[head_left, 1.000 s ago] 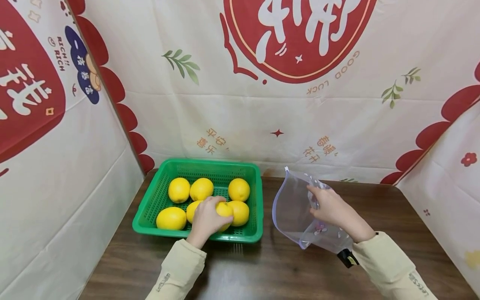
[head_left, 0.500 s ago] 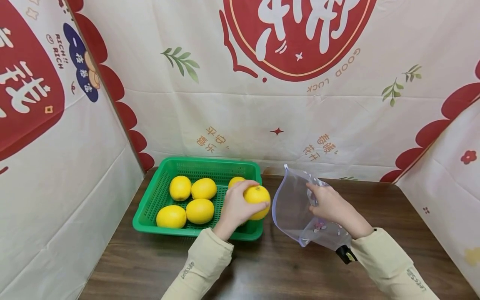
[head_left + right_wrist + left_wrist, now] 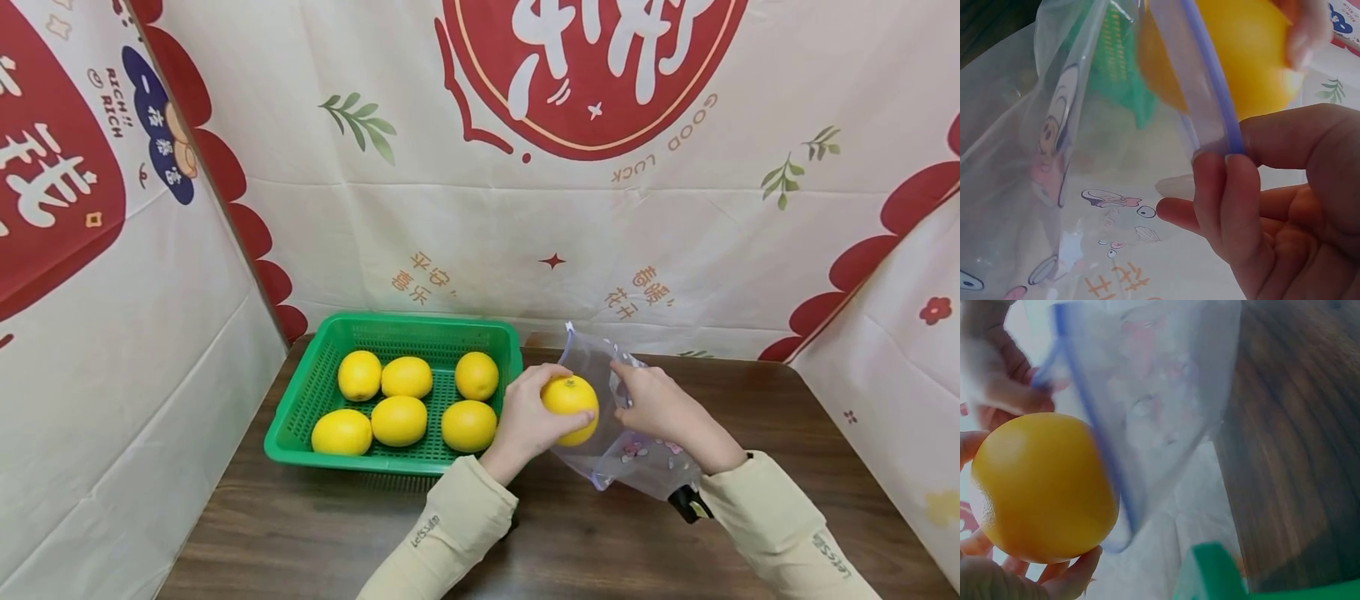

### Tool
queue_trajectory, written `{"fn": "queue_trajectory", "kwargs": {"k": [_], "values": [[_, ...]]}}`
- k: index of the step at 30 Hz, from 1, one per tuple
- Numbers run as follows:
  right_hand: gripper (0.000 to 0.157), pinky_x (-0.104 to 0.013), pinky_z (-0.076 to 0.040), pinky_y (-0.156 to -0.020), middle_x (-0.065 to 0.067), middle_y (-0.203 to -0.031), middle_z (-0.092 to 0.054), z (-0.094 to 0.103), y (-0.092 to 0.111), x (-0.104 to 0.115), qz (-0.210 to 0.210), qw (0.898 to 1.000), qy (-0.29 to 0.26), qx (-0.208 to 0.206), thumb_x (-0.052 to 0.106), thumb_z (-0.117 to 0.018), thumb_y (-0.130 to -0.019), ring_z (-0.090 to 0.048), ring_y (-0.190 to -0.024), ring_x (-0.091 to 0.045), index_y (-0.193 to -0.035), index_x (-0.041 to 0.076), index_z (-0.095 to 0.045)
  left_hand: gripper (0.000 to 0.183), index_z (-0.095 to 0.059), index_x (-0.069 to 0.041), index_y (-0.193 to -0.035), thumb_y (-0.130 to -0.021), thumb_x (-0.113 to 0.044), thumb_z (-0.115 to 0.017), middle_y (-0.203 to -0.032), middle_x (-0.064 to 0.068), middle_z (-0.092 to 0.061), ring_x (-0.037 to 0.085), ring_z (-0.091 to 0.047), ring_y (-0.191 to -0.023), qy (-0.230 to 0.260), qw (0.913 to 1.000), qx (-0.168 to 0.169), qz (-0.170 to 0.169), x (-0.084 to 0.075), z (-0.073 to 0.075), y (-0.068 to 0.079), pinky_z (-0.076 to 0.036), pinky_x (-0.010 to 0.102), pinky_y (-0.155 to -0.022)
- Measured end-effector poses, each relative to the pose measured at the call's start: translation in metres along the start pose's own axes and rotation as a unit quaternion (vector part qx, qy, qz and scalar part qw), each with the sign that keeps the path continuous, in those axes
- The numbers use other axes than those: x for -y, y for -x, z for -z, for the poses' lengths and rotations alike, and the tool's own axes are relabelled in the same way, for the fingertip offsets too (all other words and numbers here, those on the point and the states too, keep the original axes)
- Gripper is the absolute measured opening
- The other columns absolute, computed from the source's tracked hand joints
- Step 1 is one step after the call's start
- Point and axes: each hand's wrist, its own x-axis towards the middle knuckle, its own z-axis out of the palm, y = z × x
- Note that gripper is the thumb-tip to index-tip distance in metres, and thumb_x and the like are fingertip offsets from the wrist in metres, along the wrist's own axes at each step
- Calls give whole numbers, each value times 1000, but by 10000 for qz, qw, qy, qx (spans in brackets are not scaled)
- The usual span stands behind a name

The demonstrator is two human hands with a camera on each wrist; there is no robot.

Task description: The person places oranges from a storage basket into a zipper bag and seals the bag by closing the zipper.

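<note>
My left hand grips a round yellow orange, with thumb and fingers spread around its sides. It holds the fruit right at the mouth of a clear zip bag with a purple edge and printed cartoon figures. In the right wrist view, my right hand pinches the bag's purple rim between thumb and fingers, and the mouth gapes. The left wrist view has the orange beside the bag's purple edge, and part of the fruit overlaps that edge. Whether any of it is inside the bag, I cannot tell.
A green plastic basket stands on the left of the dark wooden table. Several more yellow oranges lie in it, apart or lightly touching. Printed white cloth walls rise behind the table and at both sides.
My left hand has lifted an orange out of the basket and carried it right, over the basket's edge, to the bag's mouth. The right hand keeps its hold on the bag, nearly still.
</note>
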Motion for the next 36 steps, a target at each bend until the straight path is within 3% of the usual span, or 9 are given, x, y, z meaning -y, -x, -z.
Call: {"fn": "queue_trajectory", "kwargs": {"k": [6, 16, 25, 30, 33, 36], "values": [[64, -26, -44, -51, -17, -82, -62, 8, 2, -1, 130, 9997, -54, -208, 0, -67, -66, -49, -56, -14, -121, -21, -42, 47, -62, -17, -106, -66, -35, -76, -106, -1, -58, 11, -53, -85, -324, 9994, 140, 41, 2, -10, 3, -45, 19, -67], [61, -26, -39, -51, -5, -74, -59, 17, 6, -4, 57, 9989, -43, -457, 3, -67, -65, -45, -55, -11, -117, -20, -44, 51, -62, -16, -110, -65, -35, -77, -109, 0, -58, 13, -52, -89, -858, 9956, 345, -130, 9, -8, 1, -43, 20, -71], [65, -25, -39, -48, -11, -83, -63, 20, 9, 13, 46, 9986, -324, -404, 1, -66, -64, -42, -47, -11, -121, -19, -41, 71, -55, -13, -126, -64, -38, -79, -129, 10, -51, 29, -49, -112, -1538, 9854, 713, -156, 7, -3, -3, -44, 37, -88], [70, -27, -35, -50, -3, -63, -54, 22, 7, 15, 53, 9987, -95, -492, 1, -64, -63, -39, -45, -11, -124, -20, -37, 83, -47, -13, -133, -63, -46, -78, -136, 16, -43, 35, -42, -121, -1904, 9774, 899, -177, 4, 5, -7, -39, 43, -96], [70, -29, -34, -49, 0, -55, -44, 22, 7, 13, 1, 9988, 105, -488, 1, -61, -63, -37, -45, -12, -126, -19, -36, 84, -46, -14, -134, -64, -46, -78, -137, 15, -41, 35, -42, -120, -1821, 9792, 872, -209, 4, 9, -8, -40, 43, -95], [72, -29, -32, -48, 0, -54, -44, 23, 9, 9, -88, 9992, 151, -353, 1, -60, -65, -36, -45, -12, -128, -21, -31, 81, -47, -14, -133, -65, -44, -78, -137, 14, -42, 34, -42, -121, -1608, 9832, 842, -213, 6, 13, -7, -40, 44, -95]]}}
